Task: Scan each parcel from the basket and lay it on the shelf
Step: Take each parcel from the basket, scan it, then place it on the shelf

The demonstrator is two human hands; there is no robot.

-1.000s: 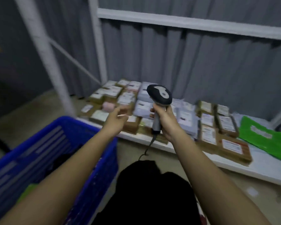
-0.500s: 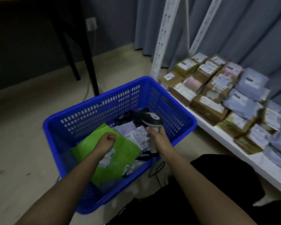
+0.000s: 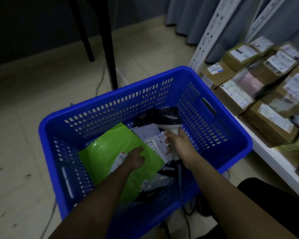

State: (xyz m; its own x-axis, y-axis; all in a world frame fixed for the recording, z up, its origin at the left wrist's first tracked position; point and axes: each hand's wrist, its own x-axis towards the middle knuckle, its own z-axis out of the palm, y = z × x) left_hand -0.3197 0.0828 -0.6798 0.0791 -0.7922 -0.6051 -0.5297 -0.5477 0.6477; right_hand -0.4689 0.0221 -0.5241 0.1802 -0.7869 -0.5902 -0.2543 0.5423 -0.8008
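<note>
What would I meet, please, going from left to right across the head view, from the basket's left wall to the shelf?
Blue basket wall → green parcel → left hand → right hand gripping the scanner → brown boxes on the shelf.

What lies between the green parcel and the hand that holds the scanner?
In the head view, white labelled parcels lie between the green parcel and the right hand gripping the scanner.

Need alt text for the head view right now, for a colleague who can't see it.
Left hand rests on a green parcel inside the blue basket, while the right hand grips a barcode scanner over it. Labelled boxes fill the shelf at right.
</note>
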